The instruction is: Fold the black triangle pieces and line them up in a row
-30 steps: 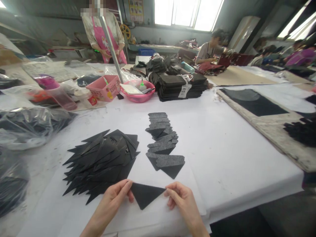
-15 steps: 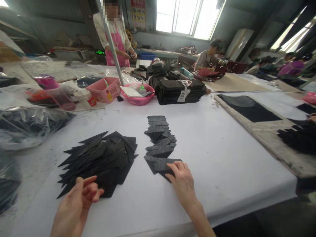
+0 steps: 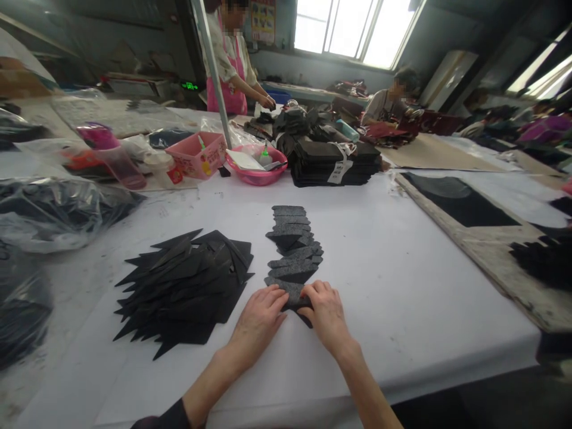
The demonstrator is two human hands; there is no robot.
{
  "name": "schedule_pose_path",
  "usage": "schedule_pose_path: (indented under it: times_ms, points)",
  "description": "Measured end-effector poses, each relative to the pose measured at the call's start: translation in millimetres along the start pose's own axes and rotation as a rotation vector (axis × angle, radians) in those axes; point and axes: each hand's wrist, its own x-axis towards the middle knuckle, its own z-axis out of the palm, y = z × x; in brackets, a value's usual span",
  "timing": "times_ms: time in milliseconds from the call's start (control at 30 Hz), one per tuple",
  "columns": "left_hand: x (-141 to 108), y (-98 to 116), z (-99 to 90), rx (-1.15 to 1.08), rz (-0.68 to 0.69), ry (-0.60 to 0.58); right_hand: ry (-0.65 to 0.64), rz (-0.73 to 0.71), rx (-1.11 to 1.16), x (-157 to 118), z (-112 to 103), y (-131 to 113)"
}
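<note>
Side by side at the near end of a row, both hands grip a black sheet piece point(image 3: 294, 293) with a grey speckled face. My left hand point(image 3: 261, 313) has its fingertips and thumb closed on the piece's left part. On the right part, the thumb and fingers of my right hand point(image 3: 327, 310) are pinched. Beyond them, overlapping black pieces with grey speckled strips form a row point(image 3: 292, 256) running away from me. Left of my hands lies a loose pile of pointed black pieces point(image 3: 187, 292). Fingers hide the edges of the gripped piece.
A white-covered table point(image 3: 393, 268) carries everything. Along its back stand a pink basket point(image 3: 196, 156), a pink basin point(image 3: 257, 177) and a tied black stack point(image 3: 330, 164). A clear plastic bag point(image 3: 58, 211) lies at left, a board point(image 3: 460, 238) at right. Co-workers are behind.
My left hand has moved right from the loose pile to the gripped piece and closed on its left part. My right hand stays on the right part. The view has shifted slightly.
</note>
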Motion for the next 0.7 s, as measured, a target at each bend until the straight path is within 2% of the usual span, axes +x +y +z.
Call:
schedule_pose_path:
  times_ms: [133,700]
  points:
    - [8.0,0.1,9.3,0.044,-0.036,0.0,-0.008,-0.013,0.01,-0.9,-0.6,2.1]
    - [8.6,-2.8,15.5,0.047,-0.043,0.068,-0.015,-0.07,0.04,-11.6,-9.4,5.0]
